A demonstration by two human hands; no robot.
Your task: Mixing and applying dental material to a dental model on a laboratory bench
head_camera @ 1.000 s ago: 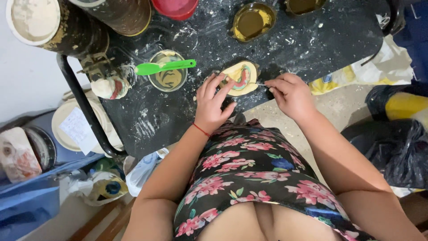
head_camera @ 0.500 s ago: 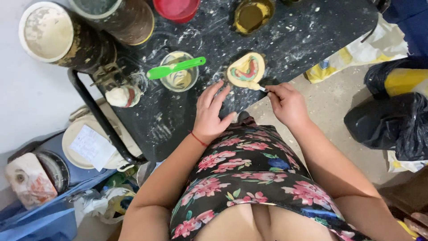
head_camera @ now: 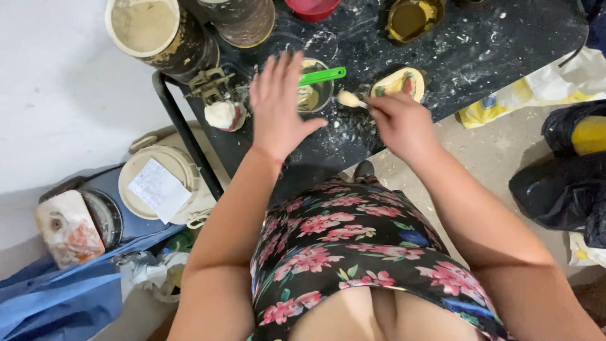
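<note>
My right hand (head_camera: 399, 123) grips a small brush (head_camera: 349, 99) whose tip carries a pale blob, held between a small jar (head_camera: 315, 95) and a heart-shaped painted piece (head_camera: 399, 83) on the black speckled table (head_camera: 505, 44). A green stick (head_camera: 322, 76) lies across the jar. My left hand (head_camera: 278, 104) hovers flat with fingers spread just left of the jar, partly covering it and holding nothing.
Large paint-stained tubs (head_camera: 158, 31) stand at the table's back left, a red cup (head_camera: 312, 7) and a jar of yellowish liquid (head_camera: 410, 17) at the back. A white lidded bucket (head_camera: 161, 183) and blue cloth (head_camera: 57, 297) lie on the floor left; black bags (head_camera: 562, 183) right.
My left hand has lifted off the heart-shaped piece and moved left over the jar. My right hand has drawn the brush away from the piece toward the jar.
</note>
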